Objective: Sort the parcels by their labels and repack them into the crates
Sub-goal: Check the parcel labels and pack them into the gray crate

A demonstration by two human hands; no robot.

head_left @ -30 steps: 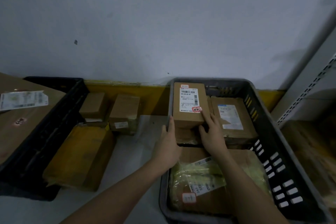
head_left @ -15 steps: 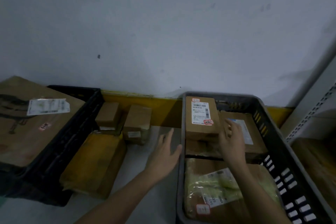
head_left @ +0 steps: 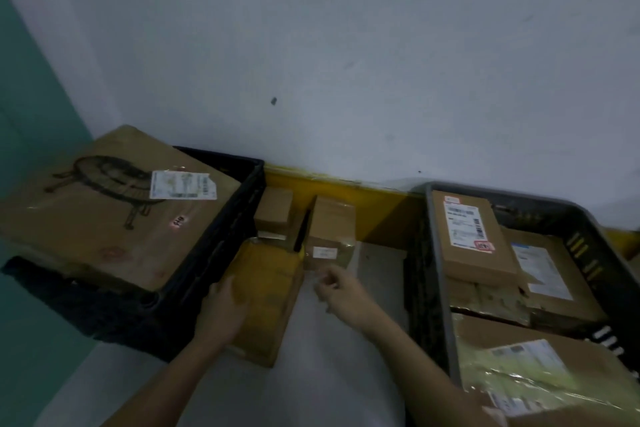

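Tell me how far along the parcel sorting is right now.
Several labelled parcels already lie in the grey crate, and a large box fills the black crate. The left hand rests on the yellow parcel between the crates; the right hand reaches beside it. Two small boxes behind remain loose.

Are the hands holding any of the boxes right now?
The left hand lies on the yellow parcel's left side; a real grip cannot be told. The right hand, fingers curled, holds nothing visible.

A black plastic crate (head_left: 239, 218) (large cardboard box (head_left: 114, 215) inside) sits left of the grey plastic crate (head_left: 437, 288); small cardboard parcels (head_left: 332, 229) lie between.
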